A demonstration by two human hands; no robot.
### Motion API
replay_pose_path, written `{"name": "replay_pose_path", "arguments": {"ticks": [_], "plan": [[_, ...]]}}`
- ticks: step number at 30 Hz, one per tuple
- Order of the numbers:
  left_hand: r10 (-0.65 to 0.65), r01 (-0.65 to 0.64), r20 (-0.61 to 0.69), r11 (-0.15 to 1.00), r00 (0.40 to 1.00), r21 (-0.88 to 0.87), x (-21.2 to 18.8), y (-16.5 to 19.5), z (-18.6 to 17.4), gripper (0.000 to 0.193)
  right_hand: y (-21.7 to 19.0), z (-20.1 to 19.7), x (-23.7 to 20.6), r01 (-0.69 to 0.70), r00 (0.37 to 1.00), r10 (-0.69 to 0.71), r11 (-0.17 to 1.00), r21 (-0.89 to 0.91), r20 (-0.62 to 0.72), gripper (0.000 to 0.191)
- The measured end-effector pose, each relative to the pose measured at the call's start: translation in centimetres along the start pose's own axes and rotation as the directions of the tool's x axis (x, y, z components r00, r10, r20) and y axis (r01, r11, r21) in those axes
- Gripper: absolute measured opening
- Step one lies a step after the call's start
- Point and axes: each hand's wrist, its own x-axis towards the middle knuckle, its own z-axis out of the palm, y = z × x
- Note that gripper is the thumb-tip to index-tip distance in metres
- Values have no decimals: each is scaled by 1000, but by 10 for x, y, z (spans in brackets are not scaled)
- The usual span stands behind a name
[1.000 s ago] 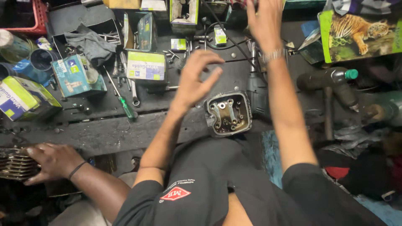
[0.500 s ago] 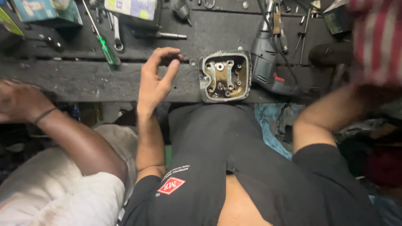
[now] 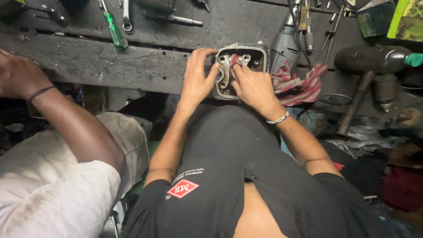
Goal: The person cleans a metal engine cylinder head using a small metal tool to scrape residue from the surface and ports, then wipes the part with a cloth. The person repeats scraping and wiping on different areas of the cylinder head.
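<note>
A grey metal engine part [image 3: 253, 55] with an open cavity sits at the near edge of the dark workbench [image 3: 145, 61]. My left hand [image 3: 197, 79] grips its left side and steadies it. My right hand [image 3: 253, 86] holds a red and white striped rag [image 3: 299, 86] and presses one end of it into the cavity. The rest of the rag trails to the right over the bench edge. I wear a metal bracelet on my right wrist.
Another person's arm [image 3: 53, 105] in a light sleeve reaches onto the bench at the left. A green-handled screwdriver [image 3: 112, 28], a wrench [image 3: 126, 17], a power drill [image 3: 286, 42], a dark bottle with a green cap [image 3: 374, 59] and a hammer handle [image 3: 352, 103] lie around.
My right hand has come in from the right with the striped rag and now presses it into the part. My left hand has moved from the bench onto the part's left side.
</note>
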Motion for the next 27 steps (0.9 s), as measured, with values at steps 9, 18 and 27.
{"name": "replay_pose_path", "arguments": {"ticks": [9,18,27], "plan": [[-103,112,79,987,992,-118,5,-12,-8,31,-1,-34,3,7,997,-13,995,95,71,35],[-128,148,123,975,984,-166,21,-15,-22,27,-18,-33,11,-121,975,83,976,181,204,43],[-178,215,215,963,960,-162,40,-10,-29,21,-16,-49,18,-29,961,-122,847,531,246,54]]}}
